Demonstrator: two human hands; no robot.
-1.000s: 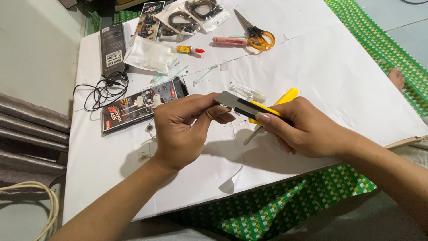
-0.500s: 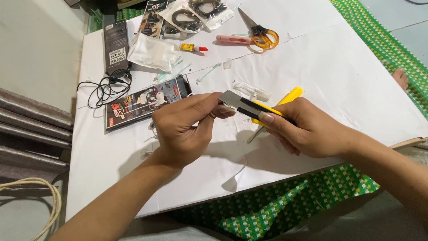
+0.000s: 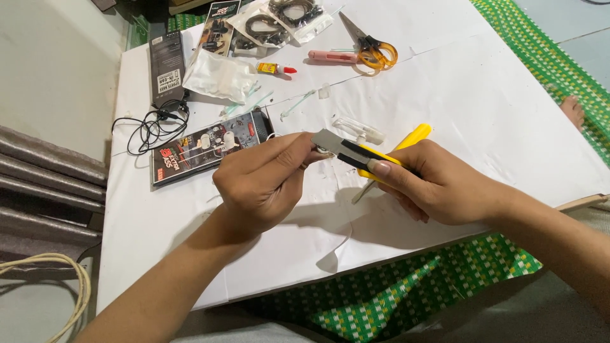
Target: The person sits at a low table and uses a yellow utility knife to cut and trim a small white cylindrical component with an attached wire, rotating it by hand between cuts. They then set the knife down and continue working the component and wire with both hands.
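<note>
- Your right hand (image 3: 438, 187) grips a yellow-and-black cutter (image 3: 359, 155), thumb pressed along its top, grey blade end pointing left.
- A yellow handle (image 3: 412, 136) sticks out up-right behind your right fingers; you cannot tell if it belongs to the cutter or to a second tool.
- Your left hand (image 3: 257, 184) is curled, with thumb and forefinger pinched at the blade tip on a small white piece (image 3: 325, 151); most of that piece is hidden.
- The cutter sits between both hands, above the white sheet (image 3: 495, 101) that covers the table, mid-frame; the left fingertips touch its blade end.
- A thin white wire (image 3: 345, 238) trails down on the sheet below the hands.
- Just behind the cutter: a clear plastic bit (image 3: 359, 129) lies on the sheet.
- Left of the left hand: a dark printed package (image 3: 197, 149), with a black cable (image 3: 152, 124) beside it.
- Far edge: a black box (image 3: 166, 67), a white pouch (image 3: 219, 76), a small glue tube (image 3: 274, 68), a pink cutter (image 3: 332, 57), orange scissors (image 3: 372, 47), and bagged black cords (image 3: 279, 19).
- A green checked mat (image 3: 406, 298) shows under the sheet at the near edge.
- A bare foot (image 3: 573, 109) is at the right edge, well apart from your hands.
</note>
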